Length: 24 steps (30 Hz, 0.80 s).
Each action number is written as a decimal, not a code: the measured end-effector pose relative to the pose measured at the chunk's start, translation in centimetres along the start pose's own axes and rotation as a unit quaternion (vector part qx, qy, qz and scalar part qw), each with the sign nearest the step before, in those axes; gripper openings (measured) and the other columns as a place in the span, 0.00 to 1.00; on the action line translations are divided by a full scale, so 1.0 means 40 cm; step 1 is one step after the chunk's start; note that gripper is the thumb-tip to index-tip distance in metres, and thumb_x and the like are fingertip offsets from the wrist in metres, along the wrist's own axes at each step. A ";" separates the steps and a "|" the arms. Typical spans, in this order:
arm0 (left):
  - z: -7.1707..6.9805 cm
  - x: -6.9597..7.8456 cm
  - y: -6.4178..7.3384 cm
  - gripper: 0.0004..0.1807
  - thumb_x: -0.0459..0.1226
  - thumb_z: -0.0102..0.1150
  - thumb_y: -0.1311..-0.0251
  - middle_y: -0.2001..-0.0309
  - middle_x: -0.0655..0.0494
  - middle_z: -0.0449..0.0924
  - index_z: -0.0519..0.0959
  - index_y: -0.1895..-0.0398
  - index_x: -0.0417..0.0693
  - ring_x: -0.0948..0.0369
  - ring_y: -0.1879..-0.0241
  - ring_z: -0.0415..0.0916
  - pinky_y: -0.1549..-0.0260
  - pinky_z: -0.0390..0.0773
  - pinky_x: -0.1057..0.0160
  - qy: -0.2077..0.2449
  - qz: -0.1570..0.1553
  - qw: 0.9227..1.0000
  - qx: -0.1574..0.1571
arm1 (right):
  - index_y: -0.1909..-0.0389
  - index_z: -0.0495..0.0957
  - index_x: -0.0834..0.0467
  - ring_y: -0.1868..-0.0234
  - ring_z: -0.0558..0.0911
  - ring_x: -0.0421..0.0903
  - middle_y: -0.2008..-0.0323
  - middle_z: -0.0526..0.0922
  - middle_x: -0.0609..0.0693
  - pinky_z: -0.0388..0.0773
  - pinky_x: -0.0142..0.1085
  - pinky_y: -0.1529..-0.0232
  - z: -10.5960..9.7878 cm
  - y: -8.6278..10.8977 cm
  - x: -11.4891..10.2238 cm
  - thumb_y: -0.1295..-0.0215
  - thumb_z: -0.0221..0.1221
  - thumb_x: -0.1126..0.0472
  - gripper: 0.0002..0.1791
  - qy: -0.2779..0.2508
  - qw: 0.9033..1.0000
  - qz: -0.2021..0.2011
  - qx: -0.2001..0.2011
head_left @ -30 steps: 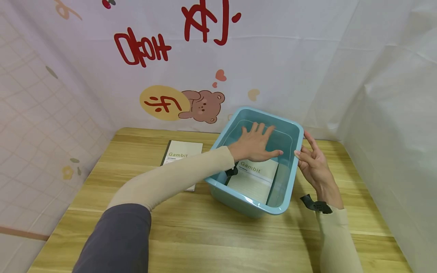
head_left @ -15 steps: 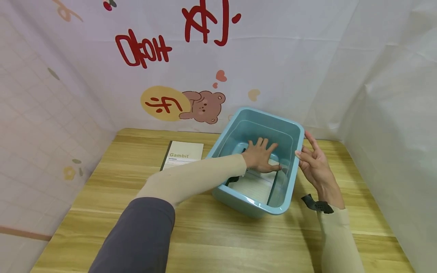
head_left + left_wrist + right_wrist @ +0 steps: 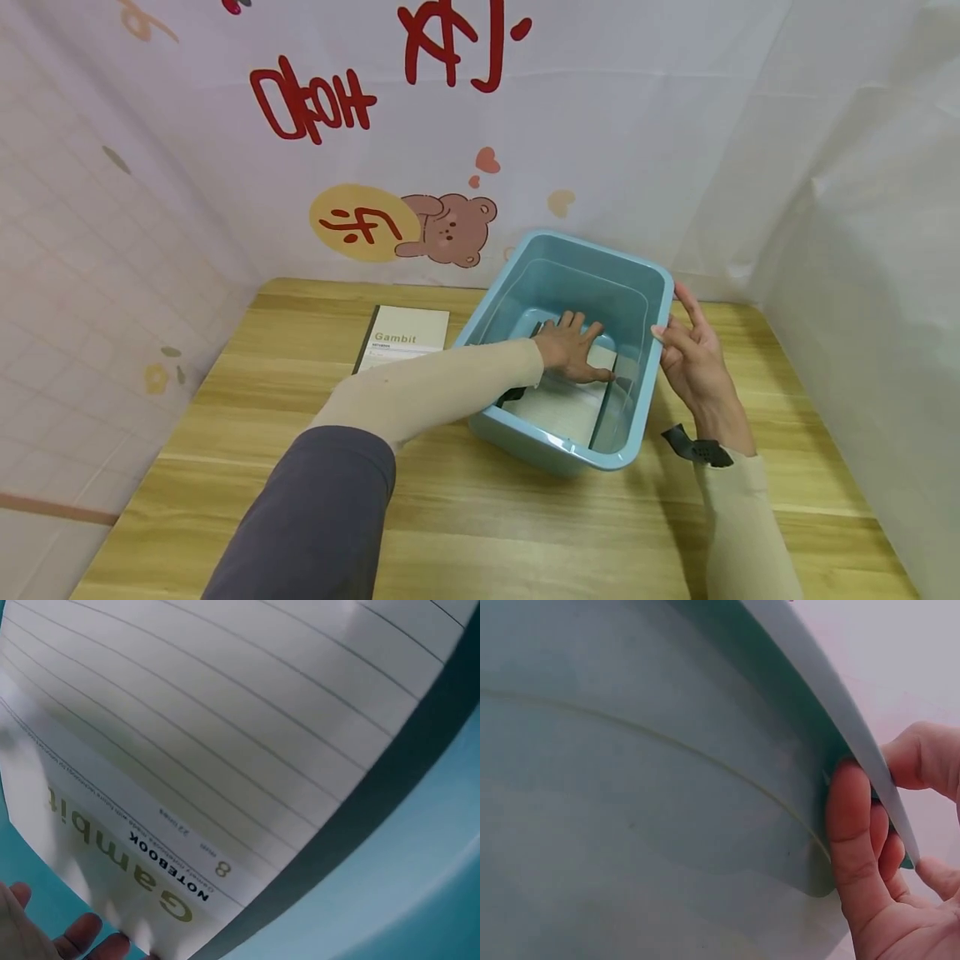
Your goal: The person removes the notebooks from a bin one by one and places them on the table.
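A light blue plastic bin (image 3: 517,446) stands on the wooden table, turned at an angle. Inside lies a pale Gambit notebook (image 3: 558,412) with a dark spine, its printed name visible in the left wrist view (image 3: 225,735). My left hand (image 3: 573,350) reaches down into the bin with fingers spread over the notebook's far part. In the left wrist view, its fingertips (image 3: 82,930) are at the notebook's top edge. My right hand (image 3: 697,367) holds the bin's right rim, which in the right wrist view passes between thumb and fingers (image 3: 851,817).
A second Gambit notebook (image 3: 408,329) lies on the table (image 3: 480,533) left of the bin, partly behind my left sleeve (image 3: 442,383). A white printed sheet (image 3: 615,125) hangs close behind the table, and white sheeting (image 3: 885,292) runs along the right side.
My left hand has gone from above the notebook down deeper into the bin, then nearly stopped. The right hand keeps its hold on the rim.
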<state>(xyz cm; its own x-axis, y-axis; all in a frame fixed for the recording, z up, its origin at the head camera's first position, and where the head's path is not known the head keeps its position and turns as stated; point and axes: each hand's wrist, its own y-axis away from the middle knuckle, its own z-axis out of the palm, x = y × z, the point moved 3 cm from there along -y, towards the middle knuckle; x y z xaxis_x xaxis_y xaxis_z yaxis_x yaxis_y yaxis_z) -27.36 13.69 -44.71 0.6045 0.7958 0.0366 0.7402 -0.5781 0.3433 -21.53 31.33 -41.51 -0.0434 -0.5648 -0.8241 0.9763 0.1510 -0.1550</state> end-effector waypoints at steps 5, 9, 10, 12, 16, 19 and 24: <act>-0.008 -0.002 0.013 0.48 0.76 0.36 0.36 0.30 0.51 0.57 0.47 0.19 0.65 0.58 0.37 0.57 0.50 0.72 0.58 0.004 0.005 1.000 0.008 | 0.18 0.44 0.51 0.63 0.87 0.46 0.42 0.81 0.56 0.86 0.34 0.62 0.008 0.000 -0.007 0.30 0.45 0.82 0.45 -0.002 1.000 -0.001 0.007; -0.001 0.001 0.014 0.48 0.76 0.37 0.36 0.31 0.52 0.59 0.49 0.20 0.63 0.59 0.39 0.59 0.51 0.73 0.59 -0.003 0.008 1.000 0.008 | 0.18 0.44 0.51 0.62 0.87 0.45 0.43 0.81 0.55 0.86 0.34 0.62 0.011 0.004 -0.009 0.29 0.46 0.82 0.45 0.009 1.000 0.002 0.010; 0.003 0.003 0.013 0.48 0.76 0.37 0.36 0.32 0.52 0.59 0.49 0.20 0.62 0.59 0.39 0.59 0.51 0.73 0.59 -0.006 0.009 1.000 0.008 | 0.18 0.43 0.51 0.61 0.87 0.45 0.42 0.81 0.55 0.86 0.34 0.62 0.009 0.006 -0.007 0.29 0.46 0.82 0.45 0.010 1.000 0.002 0.010; 0.010 0.006 0.011 0.49 0.76 0.37 0.36 0.32 0.53 0.59 0.50 0.20 0.62 0.59 0.39 0.59 0.51 0.73 0.59 -0.016 0.009 1.000 0.008 | 0.18 0.44 0.52 0.61 0.87 0.46 0.43 0.80 0.55 0.86 0.34 0.62 0.007 0.008 -0.003 0.29 0.46 0.82 0.45 0.004 1.000 0.000 0.009; 0.018 0.009 0.005 0.49 0.76 0.36 0.36 0.31 0.53 0.58 0.50 0.20 0.62 0.59 0.37 0.58 0.48 0.73 0.58 -0.031 0.000 0.999 0.007 | 0.18 0.44 0.52 0.60 0.87 0.46 0.43 0.80 0.56 0.86 0.34 0.61 0.004 0.010 0.004 0.29 0.47 0.82 0.45 -0.008 1.000 -0.002 0.006; 0.015 0.009 0.002 0.48 0.75 0.37 0.36 0.31 0.52 0.58 0.50 0.20 0.61 0.58 0.37 0.57 0.48 0.74 0.56 -0.031 -0.007 0.999 0.007 | 0.18 0.44 0.52 0.61 0.87 0.46 0.42 0.81 0.55 0.86 0.34 0.61 0.003 0.009 0.006 0.29 0.46 0.82 0.44 -0.012 1.000 -0.003 0.008; -0.001 0.002 0.004 0.48 0.75 0.39 0.36 0.33 0.50 0.60 0.51 0.20 0.63 0.57 0.40 0.58 0.50 0.74 0.55 -0.029 -0.027 0.999 0.032 | 0.18 0.44 0.52 0.63 0.86 0.45 0.42 0.80 0.56 0.86 0.33 0.63 0.003 0.002 0.006 0.29 0.46 0.82 0.44 -0.014 1.000 -0.007 0.006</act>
<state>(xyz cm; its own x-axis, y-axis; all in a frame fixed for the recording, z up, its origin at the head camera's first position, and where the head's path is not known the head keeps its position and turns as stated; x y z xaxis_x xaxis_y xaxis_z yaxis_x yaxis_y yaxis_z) -27.21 13.66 -44.62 0.5781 0.8152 -0.0348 0.7881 -0.5468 0.2828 -21.45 31.10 -41.64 -0.0505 -0.5896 -0.8061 0.9783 0.1330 -0.1586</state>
